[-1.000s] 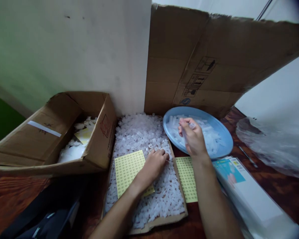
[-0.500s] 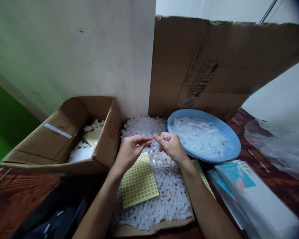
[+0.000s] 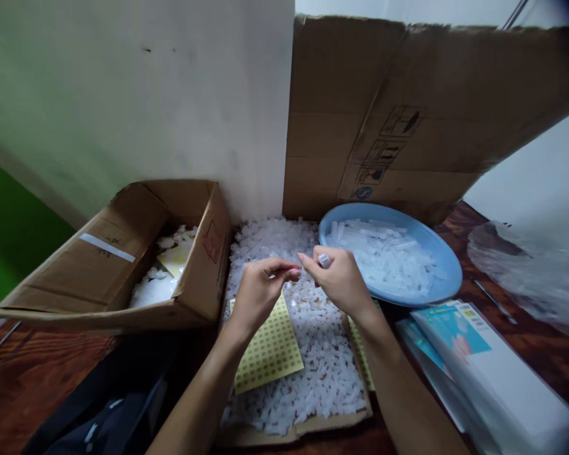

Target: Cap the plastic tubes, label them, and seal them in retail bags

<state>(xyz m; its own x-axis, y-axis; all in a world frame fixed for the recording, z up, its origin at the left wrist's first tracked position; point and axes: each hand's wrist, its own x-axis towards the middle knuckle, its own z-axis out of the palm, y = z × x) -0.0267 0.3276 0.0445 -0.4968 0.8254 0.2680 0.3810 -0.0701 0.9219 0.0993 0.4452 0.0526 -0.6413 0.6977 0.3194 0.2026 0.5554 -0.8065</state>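
My right hand (image 3: 340,279) is closed around a small whitish plastic tube (image 3: 324,260), whose end sticks up beside the thumb. Its thumb tip comes close to the fingertips of my left hand (image 3: 262,292). Thumb and fingers of that left hand are pinched together; anything between them is too small to make out. Under the left wrist lies a yellow sheet of small round stickers (image 3: 270,354), partly covered by it. Beneath both hands spreads a layer of small translucent white plastic pieces (image 3: 329,373) on a cardboard base.
A blue basin (image 3: 448,287) of clear plastic tubes stands at the right. To the left is an open cardboard box (image 3: 213,253) with white pieces inside. Plastic-wrapped packets (image 3: 507,379), a thin metal rod (image 3: 495,302) and a clear plastic bag (image 3: 526,272) lie far right.
Both hands have shifted slightly to the right, still fingertip to fingertip. The tube's end is turned a little more toward me. The sticker sheet stays in place.
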